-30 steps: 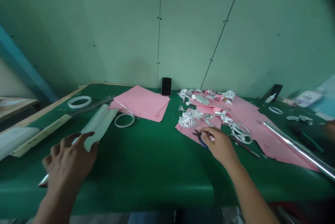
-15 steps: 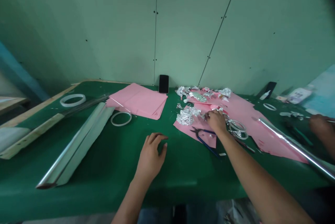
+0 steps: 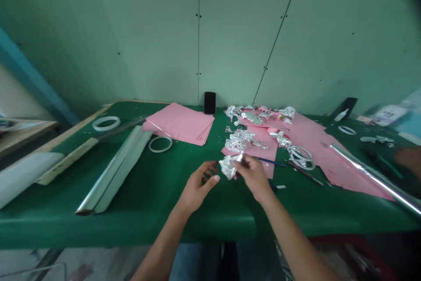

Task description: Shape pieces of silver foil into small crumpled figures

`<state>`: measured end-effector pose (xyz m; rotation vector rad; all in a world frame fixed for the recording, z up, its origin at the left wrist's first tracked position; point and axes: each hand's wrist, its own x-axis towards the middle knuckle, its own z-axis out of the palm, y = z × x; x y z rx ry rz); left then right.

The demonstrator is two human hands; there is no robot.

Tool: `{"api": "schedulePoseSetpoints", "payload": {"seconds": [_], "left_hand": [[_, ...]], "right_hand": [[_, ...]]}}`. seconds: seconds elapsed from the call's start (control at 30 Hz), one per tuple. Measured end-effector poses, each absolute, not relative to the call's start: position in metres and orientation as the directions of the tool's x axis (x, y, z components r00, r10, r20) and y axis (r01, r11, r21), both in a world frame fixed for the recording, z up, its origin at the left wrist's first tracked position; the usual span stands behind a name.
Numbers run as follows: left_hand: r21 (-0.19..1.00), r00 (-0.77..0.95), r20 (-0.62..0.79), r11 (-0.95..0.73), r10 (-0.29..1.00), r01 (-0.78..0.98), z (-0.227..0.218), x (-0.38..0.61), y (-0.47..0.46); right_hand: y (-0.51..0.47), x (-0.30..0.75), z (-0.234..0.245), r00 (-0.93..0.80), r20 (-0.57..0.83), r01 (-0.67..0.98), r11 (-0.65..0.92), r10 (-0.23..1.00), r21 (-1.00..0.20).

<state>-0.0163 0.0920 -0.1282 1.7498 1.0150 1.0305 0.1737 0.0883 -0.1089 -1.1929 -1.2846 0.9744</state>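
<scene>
Between my hands is a crumpled piece of foil (image 3: 227, 167), pinched in the fingers of my right hand (image 3: 255, 176) above the near part of the green table. My left hand (image 3: 199, 186) is just left of the foil, fingers curved and apart, holding nothing. Behind my right hand a heap of crumpled foil (image 3: 237, 140) lies on pink paper (image 3: 268, 145). A blue handle of the pliers (image 3: 271, 161) shows beside that hand; most of the tool is hidden behind it.
A stack of pink sheets (image 3: 180, 123) lies back left, with a phone (image 3: 209, 103) upright behind. Left of me lie a foil roll (image 3: 112, 176) and tape rolls (image 3: 160, 144). More tape rings (image 3: 301, 154), a silver roll (image 3: 371, 176) and a blurred co-worker's hand (image 3: 409, 160) are at right.
My right hand has come back from the foil pile toward me, now with a foil piece in it. My left hand has moved slightly right, close to that piece.
</scene>
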Motion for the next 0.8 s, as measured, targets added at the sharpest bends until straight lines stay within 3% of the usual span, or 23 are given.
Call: {"api": "schedulePoseSetpoints", "payload": {"seconds": [0.07, 0.13, 0.43, 0.63, 0.8], "left_hand": [[0.929, 0.321, 0.193, -0.278, 0.927, 0.245, -0.132, -0.018, 0.095], [0.918, 0.285, 0.183, -0.267, 0.941, 0.293, -0.134, -0.019, 0.097], [0.935, 0.188, 0.175, -0.223, 0.966, 0.275, -0.131, -0.015, 0.1], [0.925, 0.136, 0.217, -0.248, 0.967, 0.288, -0.132, -0.016, 0.101], [0.907, 0.175, 0.222, -0.269, 0.959, 0.325, -0.129, -0.015, 0.099]], "right_hand": [[0.085, 0.153, -0.119, -0.058, 0.164, 0.09, 0.169, 0.985, -0.981], [0.086, 0.144, -0.129, -0.075, 0.165, 0.085, 0.171, 0.983, -0.982], [0.087, 0.151, -0.14, 0.132, 0.217, 0.115, 0.202, 0.967, -0.973], [0.09, 0.151, -0.146, 0.254, 0.167, -0.024, 0.178, 0.953, -0.984], [0.091, 0.147, -0.144, 0.057, 0.268, 0.129, 0.259, 0.962, -0.957]]}}
